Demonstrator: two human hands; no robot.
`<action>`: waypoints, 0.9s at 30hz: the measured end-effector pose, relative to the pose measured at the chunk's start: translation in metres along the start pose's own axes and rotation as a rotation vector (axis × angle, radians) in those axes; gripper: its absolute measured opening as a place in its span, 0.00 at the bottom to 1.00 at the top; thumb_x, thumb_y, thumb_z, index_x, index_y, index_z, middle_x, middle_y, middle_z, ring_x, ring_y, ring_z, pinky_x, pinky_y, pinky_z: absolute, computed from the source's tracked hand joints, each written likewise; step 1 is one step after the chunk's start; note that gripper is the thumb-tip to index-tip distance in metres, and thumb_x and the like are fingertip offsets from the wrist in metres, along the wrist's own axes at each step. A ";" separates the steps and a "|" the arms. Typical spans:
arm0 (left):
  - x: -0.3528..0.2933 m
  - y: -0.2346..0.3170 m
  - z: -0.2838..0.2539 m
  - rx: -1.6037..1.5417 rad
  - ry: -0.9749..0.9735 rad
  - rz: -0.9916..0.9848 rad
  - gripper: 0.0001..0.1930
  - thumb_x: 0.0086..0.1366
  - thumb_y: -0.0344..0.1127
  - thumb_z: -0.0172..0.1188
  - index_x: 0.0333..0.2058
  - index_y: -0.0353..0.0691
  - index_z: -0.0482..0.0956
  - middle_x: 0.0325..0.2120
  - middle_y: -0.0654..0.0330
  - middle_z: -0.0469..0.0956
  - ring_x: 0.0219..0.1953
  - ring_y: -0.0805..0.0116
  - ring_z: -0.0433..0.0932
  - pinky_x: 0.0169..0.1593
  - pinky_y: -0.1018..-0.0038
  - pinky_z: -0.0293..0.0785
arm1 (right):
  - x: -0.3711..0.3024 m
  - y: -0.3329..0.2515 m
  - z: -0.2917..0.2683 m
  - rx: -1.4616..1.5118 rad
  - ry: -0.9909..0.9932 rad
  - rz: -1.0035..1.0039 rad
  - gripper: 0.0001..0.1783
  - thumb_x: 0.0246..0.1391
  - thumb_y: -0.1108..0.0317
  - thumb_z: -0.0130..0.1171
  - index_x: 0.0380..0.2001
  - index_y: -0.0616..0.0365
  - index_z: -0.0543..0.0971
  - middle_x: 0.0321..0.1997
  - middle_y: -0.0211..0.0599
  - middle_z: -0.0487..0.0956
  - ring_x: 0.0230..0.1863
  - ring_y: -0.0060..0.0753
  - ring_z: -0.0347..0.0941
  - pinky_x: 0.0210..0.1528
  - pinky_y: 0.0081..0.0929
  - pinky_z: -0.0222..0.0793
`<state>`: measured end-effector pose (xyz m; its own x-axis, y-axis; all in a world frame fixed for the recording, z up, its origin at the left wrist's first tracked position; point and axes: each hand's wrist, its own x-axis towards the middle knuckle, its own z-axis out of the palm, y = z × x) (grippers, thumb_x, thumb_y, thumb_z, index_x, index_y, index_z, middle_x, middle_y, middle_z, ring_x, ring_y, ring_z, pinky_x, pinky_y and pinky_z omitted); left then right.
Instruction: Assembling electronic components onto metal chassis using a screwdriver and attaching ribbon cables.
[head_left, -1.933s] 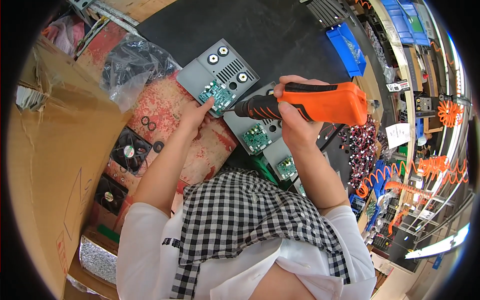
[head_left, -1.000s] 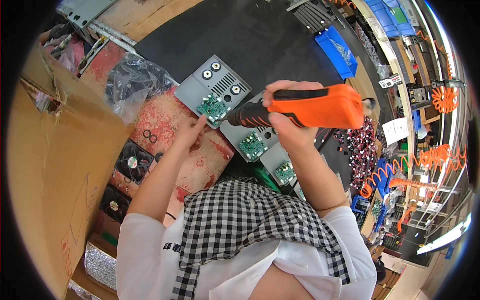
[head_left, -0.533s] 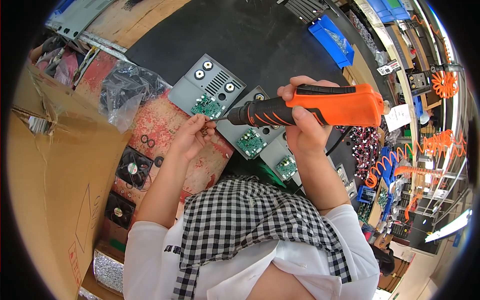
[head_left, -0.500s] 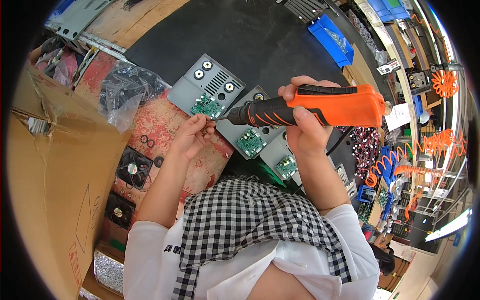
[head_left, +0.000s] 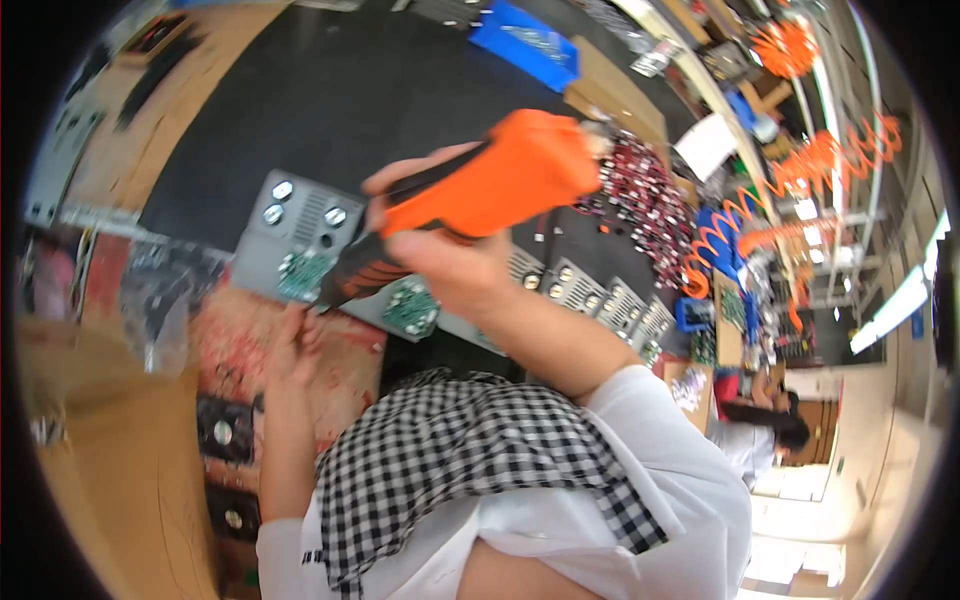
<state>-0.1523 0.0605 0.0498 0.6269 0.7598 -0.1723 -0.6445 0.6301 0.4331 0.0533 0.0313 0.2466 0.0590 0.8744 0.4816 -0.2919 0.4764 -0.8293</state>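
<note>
My right hand (head_left: 455, 262) is wrapped round an orange and black electric screwdriver (head_left: 520, 175). The tool slants down to the left, its nose at the near edge of a grey vented metal panel (head_left: 262, 235). On that panel lies a green circuit board (head_left: 303, 274). Just below the board, my left hand (head_left: 292, 345) has its fingertips pinched together by the screwdriver's nose. Blur hides what they hold, and the bit's exact contact cannot be made out. A second circuit board (head_left: 410, 306) sits on another grey panel, under my right wrist.
More vented panels (head_left: 575, 290) stand in a row to the right, by a heap of small red and white connectors (head_left: 640, 200). A blue bin (head_left: 525, 45) is at the back. Black fans (head_left: 225, 428) and a cardboard box (head_left: 110, 470) lie left. Another person (head_left: 750, 430) is far right.
The view has swung, shifting the panels left and lower in the picture. The screwdriver has tilted from nearly level to a steeper downward slant. Both hands stay together at its nose.
</note>
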 end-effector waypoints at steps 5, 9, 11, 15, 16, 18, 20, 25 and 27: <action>-0.022 0.014 -0.005 0.093 0.199 0.130 0.10 0.56 0.40 0.53 0.30 0.40 0.68 0.21 0.67 0.65 0.20 0.79 0.62 0.20 0.88 0.57 | 0.002 0.011 0.021 0.108 0.011 0.051 0.26 0.30 0.80 0.57 0.36 0.55 0.61 0.38 0.48 0.70 0.34 0.34 0.68 0.37 0.31 0.64; -0.023 0.014 -0.010 -0.016 0.137 0.091 0.10 0.56 0.39 0.53 0.31 0.39 0.69 0.21 0.65 0.69 0.22 0.77 0.65 0.21 0.86 0.60 | -0.002 0.011 0.034 0.138 0.103 0.011 0.24 0.32 0.79 0.54 0.38 0.55 0.61 0.39 0.47 0.69 0.35 0.35 0.68 0.39 0.32 0.64; -0.023 0.012 -0.002 -0.078 0.168 0.100 0.11 0.56 0.40 0.53 0.31 0.39 0.69 0.21 0.65 0.69 0.21 0.77 0.65 0.21 0.85 0.60 | -0.002 0.008 0.035 0.090 0.061 -0.005 0.24 0.33 0.78 0.54 0.39 0.55 0.61 0.39 0.47 0.69 0.36 0.36 0.68 0.40 0.34 0.64; -0.021 0.010 0.029 0.002 0.385 0.112 0.15 0.58 0.46 0.49 0.29 0.37 0.70 0.20 0.64 0.70 0.20 0.75 0.66 0.21 0.84 0.62 | 0.002 0.001 0.038 0.102 0.009 -0.059 0.23 0.33 0.80 0.55 0.36 0.59 0.60 0.38 0.47 0.70 0.33 0.31 0.69 0.37 0.27 0.65; -0.022 0.015 0.044 0.086 0.403 0.083 0.22 0.58 0.54 0.44 0.27 0.37 0.70 0.19 0.64 0.70 0.19 0.73 0.67 0.22 0.82 0.63 | 0.005 -0.001 0.037 0.094 0.001 -0.083 0.21 0.34 0.80 0.55 0.35 0.61 0.61 0.38 0.47 0.70 0.33 0.29 0.69 0.37 0.26 0.65; -0.024 0.022 0.027 0.230 0.454 0.046 0.24 0.57 0.57 0.42 0.26 0.38 0.69 0.19 0.64 0.69 0.19 0.74 0.66 0.22 0.81 0.62 | 0.013 -0.001 0.035 0.045 -0.002 -0.135 0.20 0.34 0.81 0.55 0.35 0.61 0.62 0.38 0.46 0.70 0.32 0.29 0.69 0.36 0.25 0.65; -0.025 0.030 0.019 0.376 0.499 0.006 0.27 0.56 0.60 0.40 0.26 0.38 0.69 0.18 0.63 0.69 0.19 0.74 0.66 0.21 0.80 0.62 | 0.023 0.000 0.035 0.002 0.022 -0.222 0.17 0.34 0.80 0.57 0.31 0.63 0.66 0.37 0.42 0.71 0.32 0.25 0.69 0.34 0.22 0.66; -0.012 0.039 0.031 0.628 0.674 0.060 0.26 0.55 0.61 0.41 0.23 0.41 0.67 0.13 0.64 0.66 0.15 0.75 0.64 0.18 0.80 0.56 | 0.040 0.011 0.032 -0.093 0.027 -0.147 0.17 0.34 0.80 0.55 0.33 0.62 0.66 0.37 0.43 0.71 0.33 0.27 0.69 0.36 0.23 0.65; -0.005 0.040 0.032 0.659 0.678 0.047 0.24 0.56 0.59 0.43 0.24 0.41 0.67 0.12 0.64 0.65 0.14 0.75 0.63 0.16 0.80 0.55 | 0.042 0.017 0.035 -0.100 0.035 -0.094 0.14 0.33 0.80 0.56 0.29 0.63 0.69 0.36 0.40 0.72 0.32 0.24 0.69 0.35 0.21 0.65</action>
<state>-0.1667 0.0768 0.0961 0.0853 0.8441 -0.5294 -0.1561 0.5361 0.8296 0.0176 0.0730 0.2631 0.1159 0.8274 0.5495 -0.1872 0.5615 -0.8060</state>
